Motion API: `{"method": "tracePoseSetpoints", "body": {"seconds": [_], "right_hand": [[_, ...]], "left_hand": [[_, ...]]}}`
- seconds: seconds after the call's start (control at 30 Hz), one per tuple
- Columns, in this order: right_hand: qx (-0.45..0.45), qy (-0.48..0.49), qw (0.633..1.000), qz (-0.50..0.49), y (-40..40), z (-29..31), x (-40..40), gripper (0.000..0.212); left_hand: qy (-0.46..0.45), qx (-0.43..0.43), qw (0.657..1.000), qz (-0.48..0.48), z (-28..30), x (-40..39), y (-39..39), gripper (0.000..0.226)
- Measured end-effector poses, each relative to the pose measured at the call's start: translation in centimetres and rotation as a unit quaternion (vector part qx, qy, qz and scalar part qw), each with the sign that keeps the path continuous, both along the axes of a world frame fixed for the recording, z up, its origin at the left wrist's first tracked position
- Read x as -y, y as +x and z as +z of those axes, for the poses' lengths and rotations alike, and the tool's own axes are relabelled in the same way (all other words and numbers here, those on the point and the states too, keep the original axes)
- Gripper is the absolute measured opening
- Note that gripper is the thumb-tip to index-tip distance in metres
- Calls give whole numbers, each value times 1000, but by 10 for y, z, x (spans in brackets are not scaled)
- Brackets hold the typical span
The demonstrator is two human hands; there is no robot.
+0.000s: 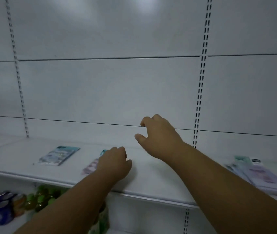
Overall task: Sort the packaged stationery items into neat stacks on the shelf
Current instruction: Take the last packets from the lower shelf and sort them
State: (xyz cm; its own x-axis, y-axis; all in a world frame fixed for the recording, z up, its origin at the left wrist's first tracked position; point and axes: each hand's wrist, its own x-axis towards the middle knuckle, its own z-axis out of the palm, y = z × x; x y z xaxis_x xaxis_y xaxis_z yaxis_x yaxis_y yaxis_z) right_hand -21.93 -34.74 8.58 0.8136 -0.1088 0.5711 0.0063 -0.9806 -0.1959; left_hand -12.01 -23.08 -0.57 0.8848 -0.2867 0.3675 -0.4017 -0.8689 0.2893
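Both bare forearms reach forward; left hand [113, 162] lies low, fingers curled under; right hand [158, 134] is raised, fingers loosely hooked.

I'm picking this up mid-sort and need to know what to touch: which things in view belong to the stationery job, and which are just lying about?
Part of the job:
- blue packet lying flat on the shelf
- pink packet under the left hand
- loose pile of packets at the right
- right hand, raised, holding nothing

Just lying about:
- green and blue goods on the shelf below
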Motion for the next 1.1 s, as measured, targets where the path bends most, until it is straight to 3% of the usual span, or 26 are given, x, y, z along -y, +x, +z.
{"method": "tracePoseSetpoints", "body": {"seconds": [0.17,0.33,0.5,0.6,0.73,0.83,0.93,1.1], "right_hand": [[-10,5,999,-33,36,-4,-67,44],[-4,31,997,-76,53,-8,-99,44],[18,46,993,-105,61,-12,-106,41],[38,58,993,-100,73,-13,-105,35],[26,82,994,-65,105,-15,-114,32],[-10,114,993,-14,135,-29,-139,33],[-43,140,988,44,161,-44,-176,35],[-87,144,984,64,207,-56,-232,34]], "left_hand": [[132,-26,988,77,-10,-69,40,67],[127,-61,990,31,-6,-80,49,70],[-18,-129,991,-28,10,-75,56,79],[-135,-133,981,-35,22,-92,64,68],[-377,-127,917,-13,31,-150,90,58],[-486,-93,869,9,39,-205,95,46],[-547,-69,834,2,44,-252,96,39],[-561,-38,827,-22,42,-308,103,41]]}}
